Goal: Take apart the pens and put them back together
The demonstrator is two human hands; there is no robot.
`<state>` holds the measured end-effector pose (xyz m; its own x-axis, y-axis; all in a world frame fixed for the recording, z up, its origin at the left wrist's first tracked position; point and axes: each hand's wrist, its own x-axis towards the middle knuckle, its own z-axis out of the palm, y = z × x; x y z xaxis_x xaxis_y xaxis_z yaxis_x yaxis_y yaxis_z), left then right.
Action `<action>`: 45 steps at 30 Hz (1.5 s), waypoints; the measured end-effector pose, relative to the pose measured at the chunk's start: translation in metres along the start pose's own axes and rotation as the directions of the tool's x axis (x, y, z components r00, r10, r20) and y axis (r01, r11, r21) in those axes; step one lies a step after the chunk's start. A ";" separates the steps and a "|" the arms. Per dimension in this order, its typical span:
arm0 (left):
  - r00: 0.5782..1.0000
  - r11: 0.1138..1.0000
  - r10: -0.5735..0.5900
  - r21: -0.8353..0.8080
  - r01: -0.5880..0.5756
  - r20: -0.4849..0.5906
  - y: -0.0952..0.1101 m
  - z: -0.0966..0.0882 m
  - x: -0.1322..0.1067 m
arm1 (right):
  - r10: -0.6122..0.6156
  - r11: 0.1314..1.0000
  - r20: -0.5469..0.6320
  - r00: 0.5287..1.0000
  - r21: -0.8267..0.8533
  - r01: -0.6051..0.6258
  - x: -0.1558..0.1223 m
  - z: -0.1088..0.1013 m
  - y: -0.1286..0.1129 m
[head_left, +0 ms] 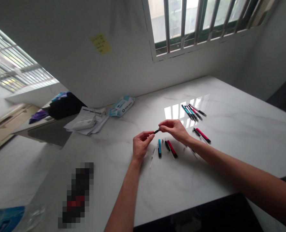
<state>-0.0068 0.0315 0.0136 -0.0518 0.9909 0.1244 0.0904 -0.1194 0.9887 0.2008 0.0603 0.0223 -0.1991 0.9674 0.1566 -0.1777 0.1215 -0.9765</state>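
Observation:
My left hand [140, 145] is closed, its thumb and fingers pinching a short black pen barrel section [156, 131]. At the barrel's upper right end, my right hand [173, 128] pinches a small silvery pen piece, mostly hidden by the fingertips. Below the hands lie loose pen parts: a blue barrel with a black end [159, 149], a red barrel with a black end [172, 149], a black section [167, 146] and a thin white refill [153, 158]. More small parts lie partly under my right forearm.
Several whole pens [193, 112] lie grouped at the back right. Nearer are another red barrel [203, 135] and black section [196, 131]. A wipes packet [122, 106] and papers [87, 124] lie at the back left. A black object [205, 216] sits at the front edge.

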 end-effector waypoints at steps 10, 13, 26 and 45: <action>1.000 1.000 -0.003 -0.022 0.002 -0.023 0.006 0.000 0.000 | -0.056 0.975 0.085 0.995 -0.208 0.072 0.001 -0.006 -0.002; 1.000 1.000 0.000 -0.017 0.000 -0.021 0.005 0.000 0.000 | -0.059 0.943 0.133 0.989 -0.317 0.099 0.001 -0.010 -0.004; 1.000 1.000 0.022 -0.022 -0.022 0.005 -0.001 0.000 0.001 | -0.123 0.825 0.240 0.963 -0.515 0.233 -0.001 -0.015 -0.006; 1.000 1.000 0.023 0.016 -0.023 0.019 -0.002 -0.002 0.001 | -0.099 0.747 0.235 0.967 -0.625 0.228 0.000 -0.014 -0.008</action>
<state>-0.0091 0.0327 0.0118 -0.0305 0.9889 0.1456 0.1077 -0.1415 0.9841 0.2159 0.0620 0.0281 -0.4014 0.8711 0.2829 0.4239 0.4505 -0.7857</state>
